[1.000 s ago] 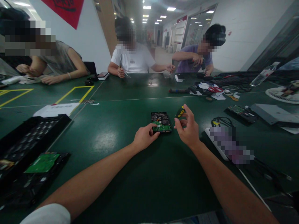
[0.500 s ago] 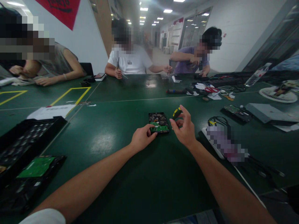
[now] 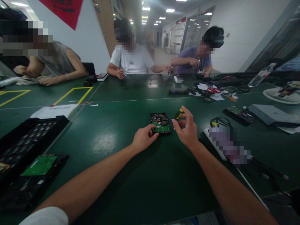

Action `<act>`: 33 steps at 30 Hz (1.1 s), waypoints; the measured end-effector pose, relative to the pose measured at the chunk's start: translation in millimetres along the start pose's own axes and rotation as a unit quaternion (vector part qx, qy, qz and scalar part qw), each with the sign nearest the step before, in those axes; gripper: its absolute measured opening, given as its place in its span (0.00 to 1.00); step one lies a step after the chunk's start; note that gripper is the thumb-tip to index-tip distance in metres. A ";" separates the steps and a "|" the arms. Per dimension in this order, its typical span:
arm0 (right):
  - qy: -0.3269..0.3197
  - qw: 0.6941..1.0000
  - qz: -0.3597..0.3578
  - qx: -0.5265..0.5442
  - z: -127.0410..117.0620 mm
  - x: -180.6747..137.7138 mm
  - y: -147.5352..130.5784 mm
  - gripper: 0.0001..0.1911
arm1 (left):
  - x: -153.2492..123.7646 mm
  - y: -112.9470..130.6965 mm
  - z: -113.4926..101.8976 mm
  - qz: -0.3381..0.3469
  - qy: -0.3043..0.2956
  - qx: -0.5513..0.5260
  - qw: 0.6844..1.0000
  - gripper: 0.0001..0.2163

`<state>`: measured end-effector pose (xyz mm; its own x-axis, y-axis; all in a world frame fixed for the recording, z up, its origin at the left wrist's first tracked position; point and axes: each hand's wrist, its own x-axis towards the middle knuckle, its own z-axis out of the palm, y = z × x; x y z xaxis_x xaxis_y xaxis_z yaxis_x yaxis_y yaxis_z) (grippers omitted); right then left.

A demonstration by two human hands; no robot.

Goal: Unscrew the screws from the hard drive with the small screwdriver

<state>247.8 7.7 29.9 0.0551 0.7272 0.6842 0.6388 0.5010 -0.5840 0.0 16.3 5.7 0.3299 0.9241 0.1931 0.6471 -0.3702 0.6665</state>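
A hard drive (image 3: 160,122) with a green circuit board lies on the green table (image 3: 131,162) in front of me. My left hand (image 3: 143,139) pinches its near left corner with thumb and fingers closed on it. My right hand (image 3: 187,129) is just right of the drive, fingers closed round a black and yellow screwdriver (image 3: 179,113) whose handle points up and away. The screwdriver's tip is hidden behind my fingers.
Black trays (image 3: 28,147) with a green board (image 3: 39,164) lie at the left. A white device (image 3: 220,145), cables (image 3: 220,121), another drive (image 3: 237,112) and a grey box (image 3: 269,114) sit at the right. Three other people work at the table's far side, among tools and scissors (image 3: 214,90).
My right hand has shifted slightly, turning the screwdriver in its fingers; the handle now sits a little lower. My left hand stays on the drive.
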 end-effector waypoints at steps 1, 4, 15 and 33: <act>-0.002 1.000 -0.003 -0.004 -0.2 0.0 0.3 0.37 | 0.0 0.2 -0.1 0.000 0.001 -0.001 1.000 0.17; -0.012 1.000 0.000 0.000 -0.1 -0.3 1.0 0.38 | 0.0 0.7 -0.3 0.000 -0.002 -0.002 1.000 0.18; -0.002 1.000 -0.004 -0.010 0.1 -0.5 -0.9 0.37 | 0.3 0.3 -0.9 0.001 -0.003 -0.002 1.000 0.17; 0.018 1.000 -0.001 -0.011 0.7 0.1 -2.2 0.34 | -0.2 1.3 -1.9 0.000 -0.005 -0.008 1.000 0.17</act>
<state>245.8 7.0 31.0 0.0814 0.7078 0.7017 0.6559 0.4921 -0.5725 -0.5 15.9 7.9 0.3372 0.9228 0.1864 0.6364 -0.3694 0.6772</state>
